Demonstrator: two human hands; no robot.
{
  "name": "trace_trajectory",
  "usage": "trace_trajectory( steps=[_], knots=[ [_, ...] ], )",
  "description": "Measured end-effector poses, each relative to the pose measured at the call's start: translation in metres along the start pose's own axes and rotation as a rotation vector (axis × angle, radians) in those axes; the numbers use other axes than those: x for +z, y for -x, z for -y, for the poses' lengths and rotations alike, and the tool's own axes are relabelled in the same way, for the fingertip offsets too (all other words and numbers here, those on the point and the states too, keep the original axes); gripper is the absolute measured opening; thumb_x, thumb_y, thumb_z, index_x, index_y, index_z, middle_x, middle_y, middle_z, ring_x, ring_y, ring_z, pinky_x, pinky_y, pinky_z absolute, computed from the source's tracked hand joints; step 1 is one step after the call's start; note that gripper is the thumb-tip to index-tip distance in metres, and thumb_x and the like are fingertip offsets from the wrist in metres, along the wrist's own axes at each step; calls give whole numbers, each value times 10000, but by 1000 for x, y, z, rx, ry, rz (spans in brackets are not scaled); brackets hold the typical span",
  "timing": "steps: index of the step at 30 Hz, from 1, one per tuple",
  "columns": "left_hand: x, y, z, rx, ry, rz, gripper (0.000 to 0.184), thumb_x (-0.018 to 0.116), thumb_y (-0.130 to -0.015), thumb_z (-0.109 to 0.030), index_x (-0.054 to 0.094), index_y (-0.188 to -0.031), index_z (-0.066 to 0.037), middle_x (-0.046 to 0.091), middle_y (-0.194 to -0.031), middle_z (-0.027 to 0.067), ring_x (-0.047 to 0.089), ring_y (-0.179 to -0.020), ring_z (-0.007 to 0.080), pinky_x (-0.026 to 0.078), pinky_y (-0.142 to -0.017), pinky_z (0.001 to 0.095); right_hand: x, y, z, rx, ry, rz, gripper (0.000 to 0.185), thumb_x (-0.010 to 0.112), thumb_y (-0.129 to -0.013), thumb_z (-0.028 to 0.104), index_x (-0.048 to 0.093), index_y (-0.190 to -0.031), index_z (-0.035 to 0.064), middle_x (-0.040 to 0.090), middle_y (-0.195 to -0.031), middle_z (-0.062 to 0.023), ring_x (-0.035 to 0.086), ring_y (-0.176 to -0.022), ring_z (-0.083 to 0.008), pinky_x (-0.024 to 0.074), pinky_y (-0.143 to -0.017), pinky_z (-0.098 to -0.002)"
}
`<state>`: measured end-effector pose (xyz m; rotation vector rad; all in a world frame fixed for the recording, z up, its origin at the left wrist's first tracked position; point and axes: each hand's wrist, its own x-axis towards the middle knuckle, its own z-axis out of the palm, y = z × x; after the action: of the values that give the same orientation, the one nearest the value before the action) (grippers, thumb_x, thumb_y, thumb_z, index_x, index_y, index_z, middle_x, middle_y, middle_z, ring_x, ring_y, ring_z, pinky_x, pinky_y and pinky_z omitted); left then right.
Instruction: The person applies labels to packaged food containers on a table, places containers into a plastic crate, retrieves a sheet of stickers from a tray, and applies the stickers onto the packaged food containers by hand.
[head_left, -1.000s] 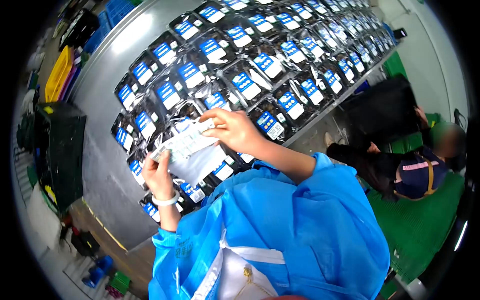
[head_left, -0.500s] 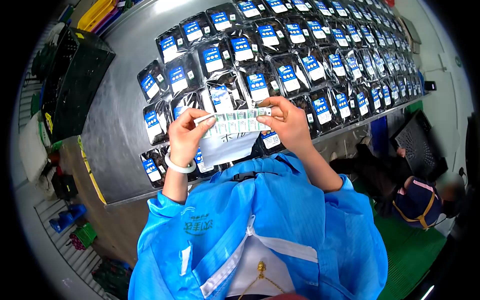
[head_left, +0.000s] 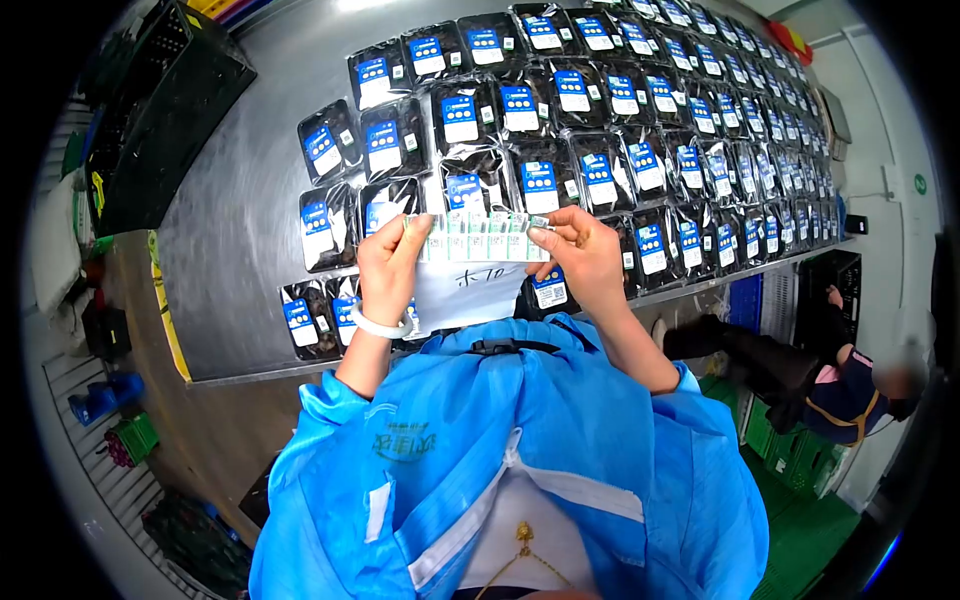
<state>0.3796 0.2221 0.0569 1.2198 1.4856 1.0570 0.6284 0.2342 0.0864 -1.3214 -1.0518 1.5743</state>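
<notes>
My left hand pinches the left end of a strip of small green-and-white stickers. At its right end, my right hand grips the same strip between thumb and fingers. Below the strip hangs a white sheet with handwriting on it; how it is held cannot be made out. Both hands are above the near edge of a metal table. Around and beyond them lie rows of black, film-wrapped trays with blue-and-white labels.
A black crate stands at the table's left. To the right a co-worker is beside a black crate and green crates. Blue bins are at the lower left.
The strip, tilted and partly blurred earlier, is now level and stretched between both hands. The view has turned, so the table and trays appear shifted. The co-worker's pose has changed.
</notes>
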Motion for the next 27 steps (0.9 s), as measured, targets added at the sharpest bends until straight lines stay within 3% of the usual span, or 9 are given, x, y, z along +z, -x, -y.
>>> trace_trajectory(
  steps=[3, 6, 11, 12, 14, 15, 19, 23, 27],
  knots=[
    [8, -3, -21, 1, 229, 84, 224, 749, -871, -167, 646, -983, -3, 649, -892, -2, 550, -809, 55, 446, -702, 222, 2, -6, -5, -9, 47, -23, 225, 671, -910, 111, 572, -965, -83, 661, -723, -130, 632, -553, -137, 475, -473, -238],
    [0, -9, -11, -17, 177, 63, 187, 751, -861, -104, 682, -1001, -2, 663, -833, -9, 565, -770, 43, 463, -687, 212, 7, -3, -1, 29, 240, -25, 198, 658, -930, 159, 582, -921, -23, 617, -623, -66, 583, -494, -96, 434, -448, -245],
    [-7, -26, -16, -24, 211, 30, 152, 737, -869, -83, 713, -991, 4, 717, -860, 24, 613, -755, 55, 486, -662, 224, 3, -16, -9, -346, 680, 72, 268, 690, -906, 281, 581, -914, 37, 605, -595, -61, 605, -502, -208, 466, -492, -334],
    [-10, -30, -17, -16, 199, 42, 157, 737, -868, -83, 714, -997, 4, 722, -873, 29, 622, -761, 59, 491, -665, 226, 1, -22, -7, -298, 773, 70, 390, 739, -845, 355, 575, -1001, 37, 650, -727, -83, 643, -666, -274, 503, -616, -373],
    [-15, -36, -19, -15, 156, 113, 174, 748, -857, -98, 721, -997, 2, 732, -874, 39, 632, -766, 61, 500, -674, 231, -1, -36, 9, -568, 835, 78, 545, 774, -786, 405, 550, -1099, 20, 659, -913, -115, 638, -853, -297, 498, -751, -395],
    [-15, -38, -18, -19, 113, 157, 178, 751, -854, -106, 722, -992, 3, 732, -867, 40, 630, -766, 60, 500, -676, 232, -1, -39, 21, -469, 913, 155, 649, 797, -742, 427, 530, -1147, -5, 634, -1042, -138, 599, -984, -314, 473, -839, -405],
    [-7, -46, -28, -59, -2, 252, 202, 762, -847, -133, 725, -992, 2, 730, -853, 40, 620, -763, 50, 500, -673, 234, 17, -65, 20, -626, 1150, 291, 381, 675, -837, 443, 586, -967, 96, 651, -806, -45, 648, -719, -278, 498, -650, -408],
    [-2, -52, -18, -99, 18, 205, 186, 759, -851, -132, 723, -974, 4, 728, -844, 38, 612, -747, 44, 497, -658, 236, 18, -83, 4, -1024, 1196, 379, 171, 634, -854, 280, 585, -891, 121, 607, -753, -17, 640, -693, -201, 476, -589, -370],
    [-2, -63, 8, -166, -4, 133, 157, 744, -867, -116, 713, -956, 10, 721, -828, 32, 604, -727, 42, 489, -624, 232, 17, -91, 0, -1014, 938, 417, 171, 624, -831, 250, 628, -953, 130, 632, -792, -36, 618, -708, -207, 475, -599, -343]
  ],
)
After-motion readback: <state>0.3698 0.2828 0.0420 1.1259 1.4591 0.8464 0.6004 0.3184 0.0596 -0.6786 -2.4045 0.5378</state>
